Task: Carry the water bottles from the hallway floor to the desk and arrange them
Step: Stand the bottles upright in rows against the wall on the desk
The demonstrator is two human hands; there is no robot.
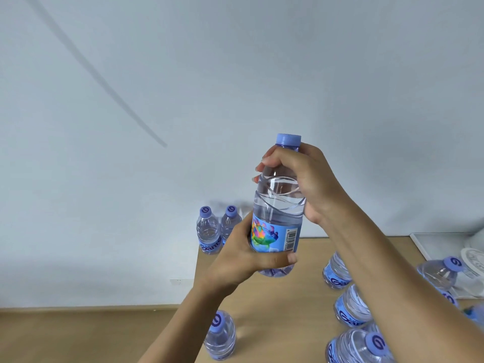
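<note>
Bottle [279,205] held upright in the air above the desk [301,260], over its rear-left part. Right hand [305,179] is wrapped round the shoulder just below the cap, fingers curled tight on the neck; left hand [243,255] grips the labelled lower body, thumb pressed across the front near the base. Judged to be the placing step: the bottle is best lowered straight down, kept vertical, base set flat before either grip is eased. Two bottles [218,229] stand at the back-left corner, close by the left hand. One bottle [220,335] stands near the desk's left edge, so that edge should be given margin. A cluster [351,307] stands to the right under the right forearm; a white tray [445,244] lies far right. Open room is seen mid-desk, between these groups.
</note>
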